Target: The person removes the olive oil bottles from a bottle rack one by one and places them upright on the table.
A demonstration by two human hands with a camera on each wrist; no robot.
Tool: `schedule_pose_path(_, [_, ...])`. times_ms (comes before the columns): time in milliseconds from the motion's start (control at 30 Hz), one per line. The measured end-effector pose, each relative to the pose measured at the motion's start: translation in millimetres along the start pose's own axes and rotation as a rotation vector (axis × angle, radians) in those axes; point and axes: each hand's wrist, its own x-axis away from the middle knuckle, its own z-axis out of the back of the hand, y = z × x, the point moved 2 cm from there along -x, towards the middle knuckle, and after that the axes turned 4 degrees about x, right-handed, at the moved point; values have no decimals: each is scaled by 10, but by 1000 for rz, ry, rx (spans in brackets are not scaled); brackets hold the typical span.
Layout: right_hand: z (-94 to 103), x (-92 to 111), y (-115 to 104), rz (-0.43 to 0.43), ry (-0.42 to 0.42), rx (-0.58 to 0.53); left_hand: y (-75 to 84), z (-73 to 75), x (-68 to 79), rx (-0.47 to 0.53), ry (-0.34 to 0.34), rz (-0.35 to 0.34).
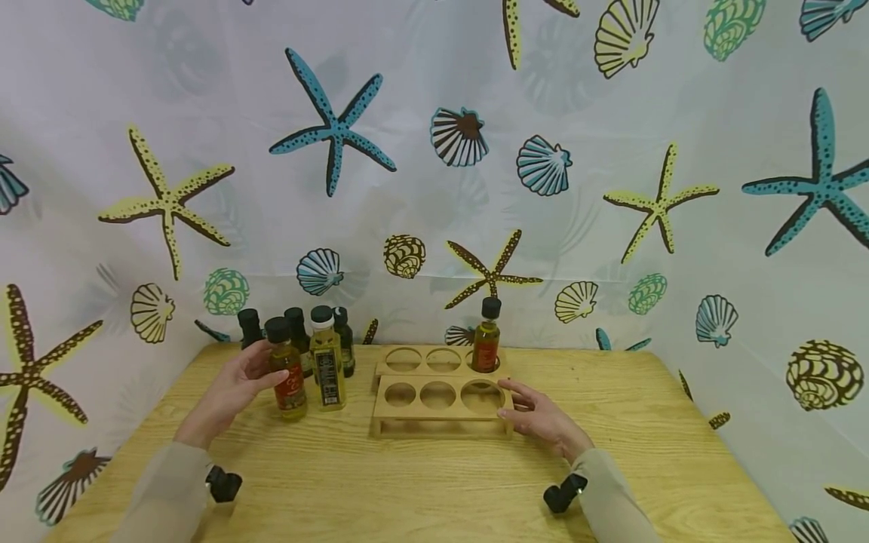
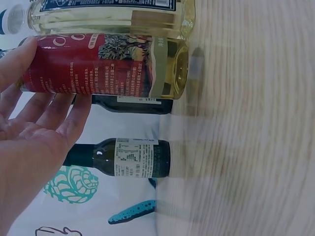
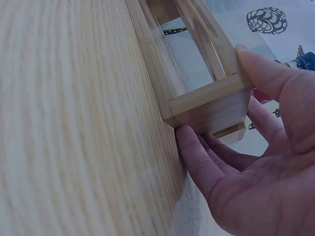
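In the head view my left hand (image 1: 237, 385) grips a red-labelled oil bottle (image 1: 290, 388) with a black cap, thumb in front and fingers behind. That bottle (image 2: 98, 66) is upright; whether its base touches the table cannot be told. Beside it stands a taller clear bottle (image 1: 329, 369) of pale yellow oil with a dark label. My right hand (image 1: 543, 422) holds the right end of a two-tier wooden bottle rack (image 1: 441, 428). In the right wrist view the thumb touches the rack's (image 3: 211, 108) upper edge, with fingers against its end. A small red-labelled bottle (image 1: 486, 347) sits in its back right hole.
Several dark bottles with black caps, among them one with a white label (image 2: 133, 157), stand behind the left hand. The wooden table (image 1: 407, 490) meets a white curtain (image 1: 421, 75) printed with shells and starfish at the back and sides.
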Motion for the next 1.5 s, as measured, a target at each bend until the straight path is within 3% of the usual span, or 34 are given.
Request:
schedule_pose_path(933, [-4,-34,14,-19,1,-11,-208,111,-96,18,-13,34])
schedule_pose_path(1200, [-2,-16,18,-5,-2,-24,-211,94,-106,42,-26,11])
schedule_pose_path(1500, [-17,-13,21,-12,5,-18,-188,84,-62,22,21,15])
